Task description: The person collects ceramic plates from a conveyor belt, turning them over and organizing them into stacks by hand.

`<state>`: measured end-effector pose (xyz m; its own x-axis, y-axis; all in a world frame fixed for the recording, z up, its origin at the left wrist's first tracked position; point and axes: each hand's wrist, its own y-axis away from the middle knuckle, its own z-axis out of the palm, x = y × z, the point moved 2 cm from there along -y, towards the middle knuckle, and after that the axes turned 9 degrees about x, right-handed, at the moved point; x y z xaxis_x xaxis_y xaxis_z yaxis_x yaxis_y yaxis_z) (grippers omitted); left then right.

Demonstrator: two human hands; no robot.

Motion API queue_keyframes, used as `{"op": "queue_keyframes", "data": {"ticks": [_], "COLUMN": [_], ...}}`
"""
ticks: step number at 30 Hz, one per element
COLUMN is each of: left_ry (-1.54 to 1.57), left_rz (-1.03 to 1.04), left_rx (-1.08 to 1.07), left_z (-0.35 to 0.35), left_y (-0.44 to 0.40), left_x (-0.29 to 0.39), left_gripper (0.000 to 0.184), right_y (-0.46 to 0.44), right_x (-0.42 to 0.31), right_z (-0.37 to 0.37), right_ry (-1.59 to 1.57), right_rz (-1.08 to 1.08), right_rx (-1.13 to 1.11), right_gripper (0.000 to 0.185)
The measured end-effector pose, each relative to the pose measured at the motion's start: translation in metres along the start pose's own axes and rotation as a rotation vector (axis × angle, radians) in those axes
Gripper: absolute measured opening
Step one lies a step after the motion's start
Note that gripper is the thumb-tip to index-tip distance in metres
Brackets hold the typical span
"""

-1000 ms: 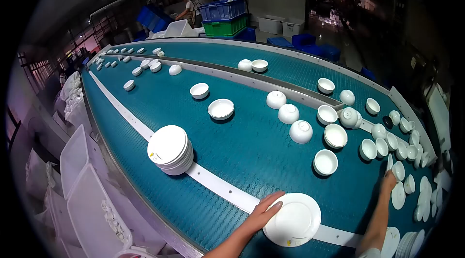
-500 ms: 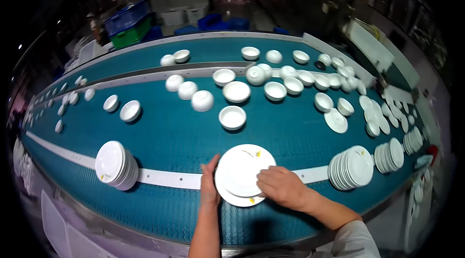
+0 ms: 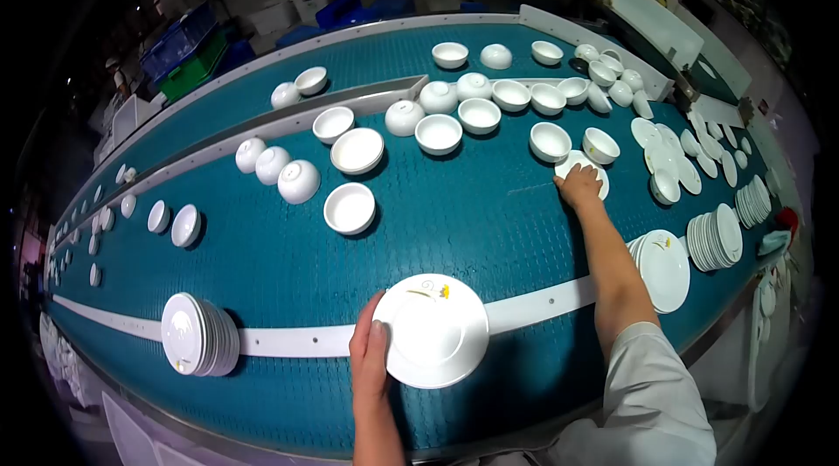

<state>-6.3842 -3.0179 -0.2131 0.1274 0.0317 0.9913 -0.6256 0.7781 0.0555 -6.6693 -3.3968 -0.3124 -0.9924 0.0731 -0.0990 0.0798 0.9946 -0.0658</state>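
- Now my left fingers (image 3: 378, 344) alone hold the flowered plate (image 3: 435, 330), thumb over its rim.
- My right fingers (image 3: 587, 174) have left it and spread over another plate (image 3: 576, 157), splitting the work; any grip, I can't tell.
- Just beyond sit two bowls (image 3: 550, 142).

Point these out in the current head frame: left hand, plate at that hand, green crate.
Left hand (image 3: 369, 365): head view, middle of the hand.
Plate (image 3: 437, 332): head view, centre of its face.
Green crate (image 3: 191, 70): head view, its side wall.
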Motion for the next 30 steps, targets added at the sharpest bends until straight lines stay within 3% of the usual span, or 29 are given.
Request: {"op": "queue_keyframes", "data": {"ticks": [2,5,7,8,9,13,15,17,19,21,22,25,29,30], "left_ry": [0.001,0.017,-0.016,-0.064,-0.12,0.01,0.192,0.02,-0.055,-0.014,0.038,-0.398,-0.046,-0.014], "left_rz": [0.002,0.014,0.028,0.087,0.131,0.079,-0.011,0.039,0.04,0.042,0.013,0.505,0.225,0.058], "left_rx": [0.008,-0.005,-0.006,0.0,0.003,0.041,0.02,0.031,0.011,-0.026,-0.002,0.043,0.142,0.164], "left_z": [0.008,0.018,0.03,0.038,0.036,0.057,0.072,0.071,0.083,0.091,0.098,0.103,0.123,0.13], "left_y": [0.002,-0.002,-0.003,-0.002,-0.004,-0.011,-0.009,-0.005,0.002,0.003,0.005,0.01,0.018,0.025], "left_x": [-0.007,-0.018,-0.025,-0.027,-0.022,-0.041,-0.049,-0.037,-0.031,-0.033,-0.034,-0.019,-0.013,-0.01], "left_gripper": [0.052,0.055,0.049,0.049,0.048,0.052,0.052,0.051,0.048,0.049,0.041,0.033,0.027,0.031], "right_y": [-0.012,-0.022,-0.016,-0.021,-0.009,0.004,0.013,0.054,0.09,0.119,0.126,0.145,0.149,0.147], "right_x": [-0.002,0.013,0.028,0.038,0.037,0.055,0.077,0.061,0.058,0.062,0.068,0.074,0.081,0.084], "right_z": [-0.009,0.013,0.023,0.027,0.009,-0.091,-0.111,-0.134,-0.15,-0.152,-0.147,-0.147,-0.139,-0.138], "right_ry": [0.086,0.194,0.344,0.313,0.298,-0.112,-0.833,-1.264,-1.498,-1.575,-1.639,-1.732,-1.748,-1.75], "right_rz": [-0.228,-0.49,-0.608,-0.545,-0.625,-0.394,-0.264,-0.182,-0.135,-0.116,-0.122,-0.038,-0.038,-0.038], "right_rx": [-0.143,-0.055,-0.075,-0.059,0.056,0.266,0.116,-0.075,-0.229,-0.281,-0.321,-0.363,-0.359,-0.358], "right_gripper": [0.054,0.03,0.041,0.046,0.041,0.037,0.032,0.029,0.031,0.031,0.031,0.03,0.03,0.03]}}
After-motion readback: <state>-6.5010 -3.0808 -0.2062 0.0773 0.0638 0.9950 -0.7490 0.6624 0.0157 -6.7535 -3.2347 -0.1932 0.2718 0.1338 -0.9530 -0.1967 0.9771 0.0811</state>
